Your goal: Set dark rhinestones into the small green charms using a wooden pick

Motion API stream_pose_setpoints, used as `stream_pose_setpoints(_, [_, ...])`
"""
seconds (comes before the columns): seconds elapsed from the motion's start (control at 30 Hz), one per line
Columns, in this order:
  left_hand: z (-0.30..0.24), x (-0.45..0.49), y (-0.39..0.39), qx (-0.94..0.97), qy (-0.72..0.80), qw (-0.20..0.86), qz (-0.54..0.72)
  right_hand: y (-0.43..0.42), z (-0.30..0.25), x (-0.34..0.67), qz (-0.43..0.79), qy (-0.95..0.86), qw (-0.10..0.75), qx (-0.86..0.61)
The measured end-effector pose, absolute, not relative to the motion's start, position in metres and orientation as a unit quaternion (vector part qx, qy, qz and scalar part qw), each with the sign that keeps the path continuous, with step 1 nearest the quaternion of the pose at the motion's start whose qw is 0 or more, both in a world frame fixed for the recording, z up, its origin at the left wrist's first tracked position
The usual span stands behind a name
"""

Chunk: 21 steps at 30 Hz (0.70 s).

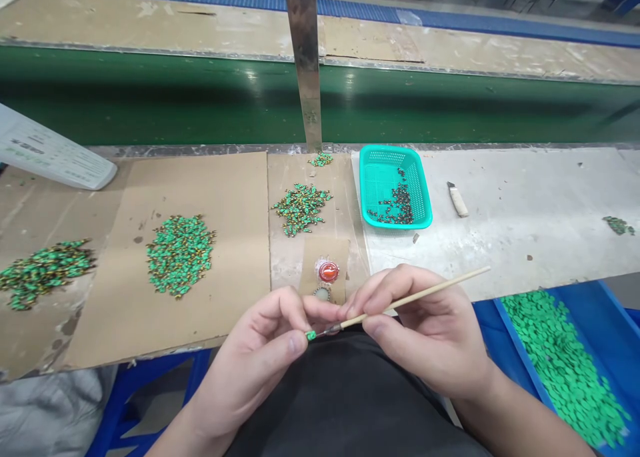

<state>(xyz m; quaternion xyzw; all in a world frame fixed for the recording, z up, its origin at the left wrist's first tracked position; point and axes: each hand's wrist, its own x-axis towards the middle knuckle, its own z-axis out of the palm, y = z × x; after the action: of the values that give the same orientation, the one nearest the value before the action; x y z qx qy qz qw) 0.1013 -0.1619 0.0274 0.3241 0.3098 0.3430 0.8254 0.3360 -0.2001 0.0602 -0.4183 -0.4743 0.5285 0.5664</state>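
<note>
My left hand (pixel 267 350) pinches a small green piece (pixel 311 335) between thumb and forefinger, in front of my dark clothing. In my right hand (pixel 417 330) is a thin paintbrush (pixel 440 285) with a pale wooden handle, gripped like a pen. Its tip points left and meets the green piece or comes very close to it; I cannot tell which. Just beyond my fingers, a cardboard scrap (pixel 310 257) bears a small round dish of red paint (pixel 329 271) and a pale round cap (pixel 322 293), partly hidden by my hands.
Piles of green-and-gold pieces (pixel 181 255) lie across the cardboard-covered bench. A turquoise basket (pixel 367 197) holds small dark pieces. Right of it lies a utility knife (pixel 457 200). A blue tray (pixel 600 323) of green pieces sits lower right. A metal post (pixel 305 63) rises behind the bench.
</note>
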Motion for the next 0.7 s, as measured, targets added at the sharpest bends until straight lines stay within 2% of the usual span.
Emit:
stream_pose_setpoints(0.27, [0.017, 0.097, -0.161, 0.325, 0.315, 0.817, 0.358, -0.198, 0.056, 0.342, 0.543, -0.444, 0.601, -0.384])
stream_pose_setpoints(0.53, [0.001, 0.083, -0.153, 0.319, 0.401, 0.774, 0.372, -0.17, 0.051, 0.394, 0.412, -0.454, 0.653, -0.445])
stream_pose_setpoints(0.63, [-0.009, 0.077, -0.152, 0.317, 0.433, 0.758, 0.372, -0.15, 0.043, 0.42, 0.309, -0.498, 0.62, -0.522])
stream_pose_setpoints(0.7, [-0.013, 0.074, -0.151, 0.321, 0.438, 0.753, 0.372, -0.133, 0.035, 0.434, 0.247, -0.536, 0.561, -0.58])
